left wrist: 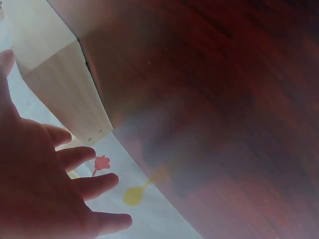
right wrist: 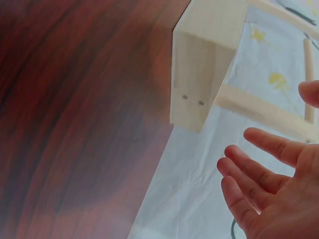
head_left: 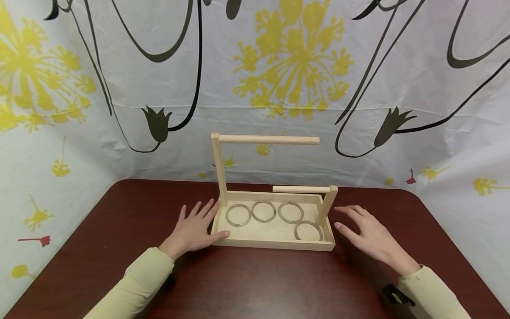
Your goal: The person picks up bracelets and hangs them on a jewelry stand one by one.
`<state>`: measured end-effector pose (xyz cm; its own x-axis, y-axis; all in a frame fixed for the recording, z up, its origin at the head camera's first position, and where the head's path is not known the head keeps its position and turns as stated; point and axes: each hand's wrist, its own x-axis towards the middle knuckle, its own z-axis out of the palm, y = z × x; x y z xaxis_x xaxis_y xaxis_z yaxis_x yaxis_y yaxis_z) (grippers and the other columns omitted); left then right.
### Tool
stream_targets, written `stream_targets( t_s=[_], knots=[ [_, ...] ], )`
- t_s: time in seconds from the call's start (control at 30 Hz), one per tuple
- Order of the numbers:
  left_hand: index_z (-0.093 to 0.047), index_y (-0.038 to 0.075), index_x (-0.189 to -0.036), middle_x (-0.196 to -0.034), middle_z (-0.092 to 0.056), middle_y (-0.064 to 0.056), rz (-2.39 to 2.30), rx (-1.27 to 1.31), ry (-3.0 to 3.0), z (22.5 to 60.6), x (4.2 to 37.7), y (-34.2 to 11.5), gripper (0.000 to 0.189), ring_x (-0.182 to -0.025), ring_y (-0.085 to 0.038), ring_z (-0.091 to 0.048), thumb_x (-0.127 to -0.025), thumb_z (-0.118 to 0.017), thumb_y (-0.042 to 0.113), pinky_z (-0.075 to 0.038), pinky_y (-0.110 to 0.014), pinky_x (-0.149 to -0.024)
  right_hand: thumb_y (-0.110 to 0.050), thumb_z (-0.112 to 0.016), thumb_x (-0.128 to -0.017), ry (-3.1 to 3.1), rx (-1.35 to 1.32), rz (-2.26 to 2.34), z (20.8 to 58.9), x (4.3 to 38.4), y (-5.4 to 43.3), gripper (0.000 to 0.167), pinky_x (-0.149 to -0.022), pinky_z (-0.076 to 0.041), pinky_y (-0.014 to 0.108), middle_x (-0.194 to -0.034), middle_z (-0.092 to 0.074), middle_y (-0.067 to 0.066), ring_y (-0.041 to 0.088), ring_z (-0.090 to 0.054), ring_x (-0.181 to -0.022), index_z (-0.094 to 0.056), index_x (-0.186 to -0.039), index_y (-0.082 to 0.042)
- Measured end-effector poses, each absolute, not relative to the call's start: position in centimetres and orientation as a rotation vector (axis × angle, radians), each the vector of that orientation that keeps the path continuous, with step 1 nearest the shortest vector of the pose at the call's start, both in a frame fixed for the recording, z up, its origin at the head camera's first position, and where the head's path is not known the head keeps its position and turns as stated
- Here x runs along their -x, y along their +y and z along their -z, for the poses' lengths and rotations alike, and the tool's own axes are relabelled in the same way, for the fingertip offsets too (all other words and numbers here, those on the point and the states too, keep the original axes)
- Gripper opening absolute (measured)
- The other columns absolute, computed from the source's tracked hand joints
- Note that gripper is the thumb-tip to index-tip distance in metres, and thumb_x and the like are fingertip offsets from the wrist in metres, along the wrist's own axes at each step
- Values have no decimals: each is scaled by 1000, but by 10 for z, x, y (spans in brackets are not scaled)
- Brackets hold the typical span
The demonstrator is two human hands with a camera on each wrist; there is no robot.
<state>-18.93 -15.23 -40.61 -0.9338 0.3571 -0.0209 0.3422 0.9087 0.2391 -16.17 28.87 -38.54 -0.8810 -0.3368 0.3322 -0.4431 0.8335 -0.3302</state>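
Observation:
A shallow wooden tray (head_left: 275, 244) stands on the table, with a tall post and long dowel (head_left: 271, 140) at its left end and a shorter post and dowel (head_left: 301, 189) at its right. Several clear rings lie flat in it, among them one ring (head_left: 227, 215) at the left and another ring (head_left: 295, 231) at the front right. My left hand (head_left: 194, 230) spreads its fingers at the tray's left end, thumb over the front corner. Just off the right end, my right hand (head_left: 368, 232) hovers with loosely bent fingers, holding nothing.
The dark red-brown table (head_left: 255, 283) extends around the tray. Behind it hangs a pale cloth (head_left: 191, 155) printed with flowers, which also covers both sides. A dark band (head_left: 398, 295) shows at the right sleeve.

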Motion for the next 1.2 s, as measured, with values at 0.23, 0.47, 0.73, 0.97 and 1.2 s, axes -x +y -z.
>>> stream_targets(
  t_s=[0.23,0.47,0.73,0.97,1.2],
  knots=[
    [-20,15,-156,-158,-22,-11,-350,-523,2968,407,192,-153,94,-140,-43,-21,-86,-49,71,-4,-67,-106,-29,-65,-93,-2735,-614,-577,383,157,276,39,-83,-46,50,-119,-58,6,27,-56,-110,-61,-124,-7],
    [-18,15,-156,-158,-21,-13,-375,-525,2956,410,194,-154,96,-139,-43,-23,-86,-50,71,-6,-66,-106,-26,-69,-90,-2722,-631,-588,384,154,269,38,-82,-47,48,-117,-60,3,25,-58,-108,-62,-123,-9],
    [-17,13,-156,-155,-25,-17,-477,-558,2932,411,194,-153,96,-137,-43,-28,-86,-54,68,-13,-65,-106,-22,-73,-87,-2636,-764,-659,388,156,260,37,-78,-49,41,-113,-61,-1,19,-61,-98,-64,-121,-11],
    [-17,11,-156,-155,-26,-18,-537,-563,2910,412,194,-153,98,-137,-43,-29,-86,-57,66,-16,-65,-106,-16,-75,-85,-2607,-833,-712,392,159,252,37,-79,-49,37,-113,-61,-3,18,-61,-96,-64,-120,-13],
    [-16,10,-156,-154,-26,-19,-576,-567,2898,412,197,-153,98,-137,-42,-29,-86,-59,64,-16,-65,-106,-18,-75,-85,-2598,-888,-752,397,162,243,38,-78,-43,24,-111,-61,-6,13,-57,-91,-64,-121,-13]
  ],
)
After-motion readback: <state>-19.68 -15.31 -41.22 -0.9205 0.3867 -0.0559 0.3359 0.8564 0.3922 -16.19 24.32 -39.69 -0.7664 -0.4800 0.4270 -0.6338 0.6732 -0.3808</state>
